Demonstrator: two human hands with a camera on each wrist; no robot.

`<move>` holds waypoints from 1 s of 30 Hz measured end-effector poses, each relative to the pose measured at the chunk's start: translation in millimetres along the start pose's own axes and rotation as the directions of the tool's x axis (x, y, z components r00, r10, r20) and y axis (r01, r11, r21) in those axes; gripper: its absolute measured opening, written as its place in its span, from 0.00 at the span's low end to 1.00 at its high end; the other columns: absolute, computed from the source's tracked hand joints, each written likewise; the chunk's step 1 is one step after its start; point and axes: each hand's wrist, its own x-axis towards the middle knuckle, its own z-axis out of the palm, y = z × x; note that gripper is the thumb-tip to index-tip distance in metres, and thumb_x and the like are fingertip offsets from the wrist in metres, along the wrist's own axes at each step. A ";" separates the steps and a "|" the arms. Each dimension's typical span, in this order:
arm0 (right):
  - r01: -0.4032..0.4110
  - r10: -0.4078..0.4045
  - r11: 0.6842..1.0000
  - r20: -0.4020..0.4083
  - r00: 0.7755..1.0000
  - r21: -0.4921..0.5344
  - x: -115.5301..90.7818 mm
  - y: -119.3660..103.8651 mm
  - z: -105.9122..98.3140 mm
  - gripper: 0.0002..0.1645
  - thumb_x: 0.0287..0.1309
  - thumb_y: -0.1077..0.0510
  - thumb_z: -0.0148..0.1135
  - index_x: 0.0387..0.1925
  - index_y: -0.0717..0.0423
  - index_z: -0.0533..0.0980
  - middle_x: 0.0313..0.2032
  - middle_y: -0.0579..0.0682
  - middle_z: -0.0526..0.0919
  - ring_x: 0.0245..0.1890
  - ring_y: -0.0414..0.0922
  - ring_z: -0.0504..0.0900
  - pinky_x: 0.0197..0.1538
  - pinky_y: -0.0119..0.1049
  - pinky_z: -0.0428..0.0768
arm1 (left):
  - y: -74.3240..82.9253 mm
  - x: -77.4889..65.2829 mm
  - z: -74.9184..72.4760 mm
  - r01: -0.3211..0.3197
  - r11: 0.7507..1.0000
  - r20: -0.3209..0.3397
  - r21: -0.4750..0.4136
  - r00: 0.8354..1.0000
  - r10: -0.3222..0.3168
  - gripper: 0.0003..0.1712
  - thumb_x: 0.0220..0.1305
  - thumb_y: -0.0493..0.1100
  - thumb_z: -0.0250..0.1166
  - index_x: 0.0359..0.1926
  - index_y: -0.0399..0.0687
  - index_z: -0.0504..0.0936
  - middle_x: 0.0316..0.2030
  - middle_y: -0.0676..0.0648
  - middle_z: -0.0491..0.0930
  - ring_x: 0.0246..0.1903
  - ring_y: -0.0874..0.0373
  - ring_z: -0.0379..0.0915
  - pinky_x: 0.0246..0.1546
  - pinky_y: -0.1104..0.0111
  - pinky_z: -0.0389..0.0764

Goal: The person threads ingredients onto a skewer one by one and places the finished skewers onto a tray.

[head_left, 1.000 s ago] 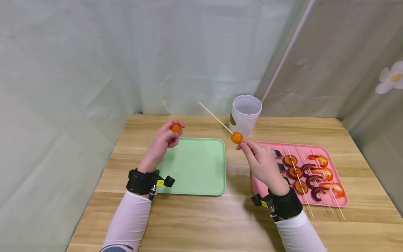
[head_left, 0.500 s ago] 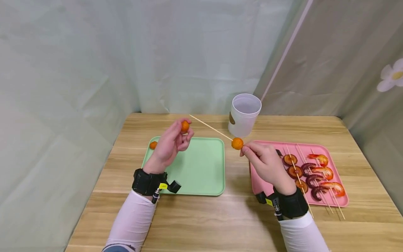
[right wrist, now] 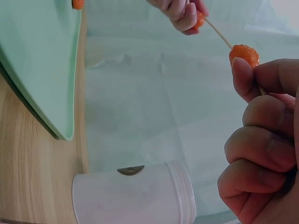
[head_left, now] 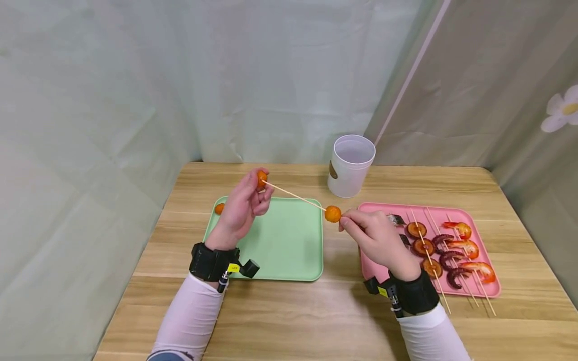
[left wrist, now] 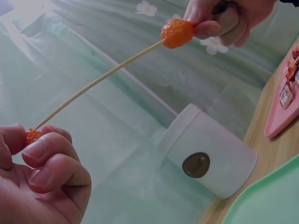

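Note:
Just behind one orange ball (head_left: 332,213), my right hand (head_left: 377,238) pinches the bamboo skewer (head_left: 295,195) threaded through it. The bare length of the skewer runs left, and its tip meets a second orange ball (left wrist: 32,136). That ball is pinched between thumb and fingers of my left hand (head_left: 239,213), which hides part of it. In the left wrist view the skewer bows slightly. Both hands are raised, the left one above the green tray (head_left: 284,250). A third orange ball (head_left: 219,208) lies in that tray's far left corner, beside my left hand.
On the right, a pink tray (head_left: 372,271) holds skewers of prawns (head_left: 465,249), octopus tentacles (head_left: 450,259) and mushroom slices (head_left: 422,246), plus silvery pieces (head_left: 397,219) partly behind my right hand. A white plastic cup (head_left: 347,175) stands at the back, near the curtain (head_left: 289,90).
My left hand moved right with its ball, exposing the ball in the tray's corner. My right hand lowered slightly, then came left, and the skewer's tip now meets the left hand's ball.

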 end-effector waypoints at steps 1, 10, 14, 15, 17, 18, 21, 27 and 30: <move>0.000 0.000 1.000 0.002 1.000 -0.003 0.2 -0.3 0.0 0.12 0.74 0.65 0.63 0.34 0.48 0.84 0.22 0.33 0.70 0.23 0.34 0.67 0.26 0.33 0.67 | 0.2 0.0 0.2 -0.003 1.000 -0.003 0.008 1.000 0.003 0.20 0.86 0.59 0.46 0.59 0.49 0.69 0.32 0.50 0.73 0.18 0.61 0.53 0.25 0.66 0.48; -0.007 0.008 0.999 0.017 1.000 -0.047 -0.1 0.0 -1.4 0.12 0.74 0.64 0.63 0.34 0.48 0.85 0.21 0.33 0.68 0.21 0.34 0.66 0.25 0.32 0.66 | 0.1 1.3 0.6 -0.050 0.990 -0.065 0.130 0.996 0.059 0.10 0.87 0.42 0.51 0.61 0.44 0.68 0.31 0.50 0.69 0.18 0.58 0.50 0.24 0.68 0.50; -0.006 0.007 0.998 0.016 1.000 -0.056 -0.1 -0.6 -0.7 0.10 0.74 0.63 0.64 0.36 0.48 0.85 0.21 0.33 0.69 0.22 0.33 0.66 0.26 0.33 0.66 | -3.2 0.6 3.3 -0.072 0.979 -0.072 0.188 0.994 0.087 0.09 0.85 0.40 0.54 0.59 0.45 0.74 0.27 0.50 0.68 0.17 0.59 0.50 0.22 0.70 0.50; -0.005 0.006 0.998 0.016 1.000 -0.056 -0.1 -0.8 0.0 0.10 0.74 0.63 0.64 0.36 0.48 0.85 0.21 0.33 0.69 0.22 0.33 0.66 0.26 0.33 0.66 | -4.3 0.4 4.6 -0.079 0.979 -0.067 0.188 0.993 0.093 0.09 0.85 0.40 0.55 0.58 0.44 0.76 0.26 0.51 0.66 0.17 0.59 0.50 0.22 0.70 0.50; 0.000 0.001 0.998 0.014 1.000 -0.058 0.6 -1.2 2.3 0.09 0.74 0.64 0.65 0.37 0.49 0.86 0.23 0.34 0.73 0.22 0.33 0.66 0.26 0.33 0.67 | -6.6 -0.1 7.3 -0.093 0.982 -0.056 0.165 0.993 0.104 0.10 0.85 0.41 0.55 0.57 0.45 0.78 0.24 0.52 0.63 0.16 0.60 0.49 0.21 0.70 0.49; 0.003 -0.003 0.998 0.012 1.000 -0.060 1.0 -1.5 3.5 0.09 0.73 0.64 0.65 0.37 0.49 0.86 0.23 0.34 0.75 0.22 0.34 0.66 0.26 0.33 0.68 | -7.9 -0.3 8.8 -0.102 0.984 -0.051 0.143 0.993 0.110 0.11 0.85 0.42 0.54 0.57 0.45 0.79 0.23 0.52 0.62 0.16 0.60 0.48 0.22 0.70 0.48; 0.012 -0.011 0.998 0.008 1.000 -0.068 1.5 -2.1 7.3 0.08 0.73 0.64 0.66 0.38 0.50 0.86 0.27 0.37 0.82 0.22 0.34 0.66 0.27 0.33 0.70 | -11.7 -1.1 14.4 -0.118 0.990 -0.051 0.081 0.991 0.123 0.12 0.86 0.45 0.52 0.57 0.44 0.77 0.22 0.53 0.57 0.16 0.60 0.46 0.22 0.69 0.46; 0.032 -0.035 0.995 -0.026 0.999 -0.100 3.1 -4.7 13.1 0.06 0.72 0.64 0.67 0.38 0.52 0.86 0.28 0.40 0.85 0.21 0.34 0.66 0.26 0.33 0.70 | -18.8 -2.1 25.5 -0.110 0.992 -0.115 0.061 0.986 0.117 0.13 0.87 0.49 0.50 0.55 0.43 0.70 0.21 0.53 0.53 0.16 0.64 0.46 0.23 0.69 0.45; 0.038 -0.043 0.993 -0.037 0.998 -0.110 3.7 -6.2 15.1 0.05 0.72 0.64 0.68 0.39 0.52 0.86 0.28 0.41 0.85 0.21 0.34 0.67 0.25 0.33 0.70 | -21.2 -3.2 30.1 -0.124 0.990 -0.145 0.062 0.981 0.132 0.13 0.87 0.49 0.51 0.55 0.44 0.69 0.21 0.53 0.53 0.16 0.64 0.46 0.23 0.69 0.45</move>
